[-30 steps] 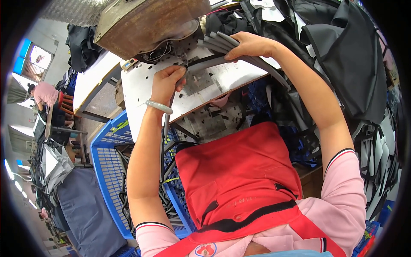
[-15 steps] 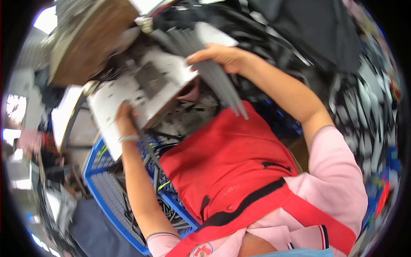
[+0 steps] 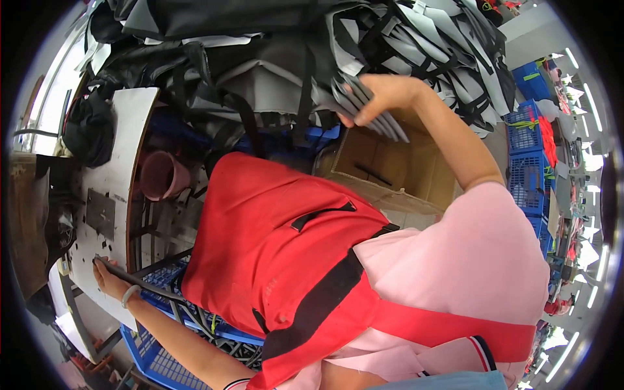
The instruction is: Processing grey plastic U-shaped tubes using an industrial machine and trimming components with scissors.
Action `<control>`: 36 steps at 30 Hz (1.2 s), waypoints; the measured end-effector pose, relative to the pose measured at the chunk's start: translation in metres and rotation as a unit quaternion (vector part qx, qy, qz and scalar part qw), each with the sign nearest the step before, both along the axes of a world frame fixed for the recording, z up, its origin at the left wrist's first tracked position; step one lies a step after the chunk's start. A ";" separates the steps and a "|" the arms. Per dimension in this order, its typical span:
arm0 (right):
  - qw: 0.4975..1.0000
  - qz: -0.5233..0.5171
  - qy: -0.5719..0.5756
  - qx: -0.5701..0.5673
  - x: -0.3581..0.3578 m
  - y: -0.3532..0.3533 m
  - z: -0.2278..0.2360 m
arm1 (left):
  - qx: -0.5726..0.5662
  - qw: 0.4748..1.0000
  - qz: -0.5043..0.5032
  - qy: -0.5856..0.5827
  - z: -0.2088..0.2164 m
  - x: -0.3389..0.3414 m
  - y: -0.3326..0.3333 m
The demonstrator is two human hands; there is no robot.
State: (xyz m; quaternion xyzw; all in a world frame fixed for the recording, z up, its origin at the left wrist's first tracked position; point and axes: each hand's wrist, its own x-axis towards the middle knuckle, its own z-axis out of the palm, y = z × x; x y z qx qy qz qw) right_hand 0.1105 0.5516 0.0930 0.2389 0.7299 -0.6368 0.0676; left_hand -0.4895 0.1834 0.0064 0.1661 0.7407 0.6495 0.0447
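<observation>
Along the left runs a white worktable point(image 3: 123, 149); near its right edge the left hand point(image 3: 112, 282) pinches a dark strip point(image 3: 151, 285). Beside that edge is a pink bucket point(image 3: 162, 177), black sheets point(image 3: 286, 55) heaped beyond; the right hand point(image 3: 385, 96) clutches grey strips point(image 3: 389, 125) over a cardboard box point(image 3: 416, 159).

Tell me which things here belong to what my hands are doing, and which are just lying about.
In hand:
- bundle of flat grey strips, right hand
- long, narrow dark strip, left hand

Apparently just lying about:
- round pink bucket
- open brown cardboard box
</observation>
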 end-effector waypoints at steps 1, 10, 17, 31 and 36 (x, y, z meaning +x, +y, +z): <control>0.996 -0.031 -0.082 -0.010 0.021 -0.002 -0.014 | 0.005 1.000 0.003 0.005 -0.001 0.000 0.000; 0.988 0.134 -0.023 0.070 -0.061 -0.055 -0.074 | -0.018 0.997 0.000 -0.070 -0.001 -0.001 -0.001; 0.929 0.154 0.232 0.242 -0.287 -0.074 -0.035 | -0.026 0.999 0.027 -0.011 0.002 0.018 0.008; 0.813 -0.012 0.048 0.580 -0.549 0.000 -0.043 | 0.018 0.999 0.031 0.032 0.004 0.030 0.016; 0.925 -0.025 0.112 0.362 -0.618 0.022 0.007 | 0.002 0.998 0.030 0.063 0.003 0.031 0.018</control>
